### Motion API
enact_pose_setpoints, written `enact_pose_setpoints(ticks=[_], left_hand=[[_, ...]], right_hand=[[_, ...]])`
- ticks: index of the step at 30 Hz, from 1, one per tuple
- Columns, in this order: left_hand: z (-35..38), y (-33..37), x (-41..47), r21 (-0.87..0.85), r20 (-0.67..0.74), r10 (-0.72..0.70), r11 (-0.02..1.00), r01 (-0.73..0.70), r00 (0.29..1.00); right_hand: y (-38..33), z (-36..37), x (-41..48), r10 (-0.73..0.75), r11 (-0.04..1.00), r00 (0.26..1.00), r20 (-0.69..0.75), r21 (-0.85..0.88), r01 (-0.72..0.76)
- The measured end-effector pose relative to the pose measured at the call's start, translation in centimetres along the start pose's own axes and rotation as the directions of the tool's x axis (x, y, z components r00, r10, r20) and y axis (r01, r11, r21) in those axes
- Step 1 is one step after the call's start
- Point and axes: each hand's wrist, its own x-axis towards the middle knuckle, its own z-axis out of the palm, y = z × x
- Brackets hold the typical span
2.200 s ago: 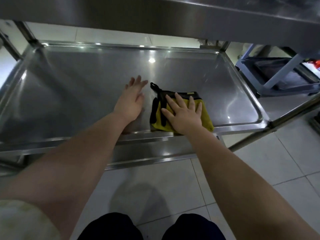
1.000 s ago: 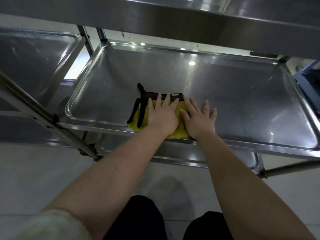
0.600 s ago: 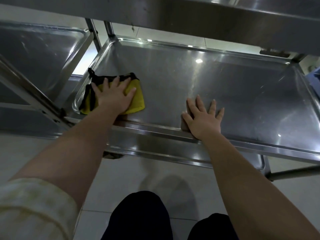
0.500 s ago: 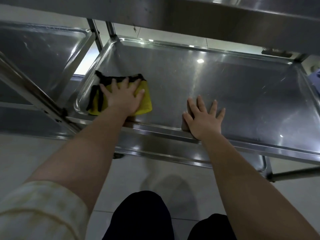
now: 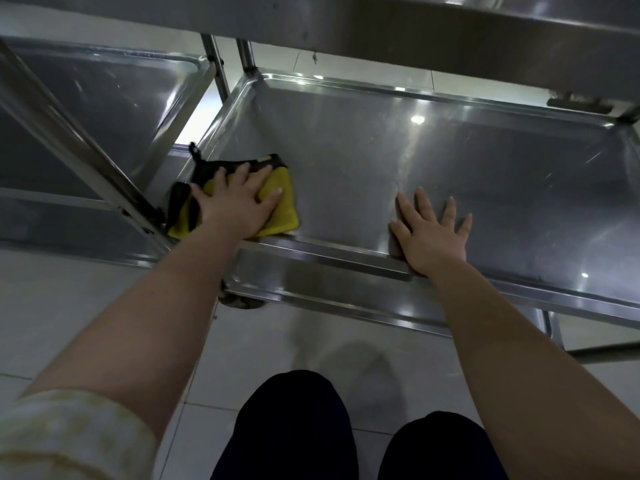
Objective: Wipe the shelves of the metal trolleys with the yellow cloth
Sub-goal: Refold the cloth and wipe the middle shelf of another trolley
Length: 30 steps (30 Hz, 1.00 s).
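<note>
1. The neighbouring trolley's shelf (image 5: 104,109) stands at the far left, well apart from the cloth. A slanted metal bar (image 5: 79,147) crosses it and the frame cuts it, so I cannot tell if it is already wiped.
2. The yellow cloth (image 5: 285,213), with black edging, lies in the near left corner of the middle shelf (image 5: 346,161), against the front rim. The left hand (image 5: 235,206) presses flat on it with fingers straight and spread, not curled round it, and covers its middle.
3. I judge this shelf is about half done, but no clear border between wiped and unwiped metal is visible.
4. The right hand (image 5: 433,233) rests flat on the bare shelf at the front rim, fingers spread, holding nothing.
5. The lower shelf (image 5: 311,289) is mostly hidden. The upper shelf (image 5: 415,26) shows only its front edge. Both probably remain.
</note>
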Motion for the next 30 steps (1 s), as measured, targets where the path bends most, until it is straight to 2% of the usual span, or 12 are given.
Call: enact_pose_setpoints(ticks=[2, 5, 8, 12, 14, 17, 22, 24, 27, 30], left_hand=[[-0.4, -1.8, 0.0, 0.007, 0.032, -0.052, 0.999, 0.052, 0.998], [0.1, 0.3, -0.8, 0.012, 0.038, -0.073, 0.997, 0.072, 0.997], [1.0, 5.9, -2.3, 0.014, 0.021, 0.043, 0.999, -0.043, 0.999], [2.5, 15.6, -5.5, 0.048, 0.072, 0.248, 0.967, -0.252, 0.966], [2.9, 17.0, -6.3, 0.039, 0.079, 0.291, 0.955, -0.295, 0.953], [2.5, 13.6, -5.8, 0.016, 0.034, 0.282, 0.959, -0.283, 0.959], [0.2, 1.3, -3.5, 0.024, 0.047, 0.048, 0.999, -0.049, 0.998], [-0.5, -2.1, -3.3, 0.04, 0.054, 0.003, 0.999, -0.005, 0.999], [-0.4, -2.5, -3.5, 0.081, 0.04, -0.012, 0.997, 0.009, 0.999], [0.3, 1.8, -4.1, 0.064, 0.032, 0.036, 0.997, -0.038, 0.999]], right_hand=[[-0.2, 0.0, -0.1, 0.004, 1.0, 1.0, 0.001, -0.008, -0.004], [-0.5, 0.1, -0.2, 0.005, 1.0, 1.0, 0.001, -0.022, -0.005], [-0.5, -0.1, -0.2, -0.005, 1.0, 1.0, 0.014, -0.001, 0.005], [0.1, -0.4, -0.2, 0.005, 0.996, 1.0, 0.005, 0.092, -0.005], [0.4, -0.3, -0.4, 0.006, 0.996, 1.0, -0.017, 0.091, -0.004], [0.4, -0.2, -0.6, -0.006, 0.997, 1.0, -0.027, 0.074, 0.008], [0.0, -0.2, -0.6, -0.014, 0.999, 1.0, -0.018, 0.037, 0.014], [-0.2, -0.2, -0.7, -0.015, 1.0, 1.0, -0.004, 0.015, 0.015], [-0.6, -0.2, -0.8, -0.013, 1.0, 1.0, 0.006, -0.011, 0.013], [-0.8, -0.3, -0.7, -0.002, 1.0, 1.0, 0.025, -0.029, 0.003]])
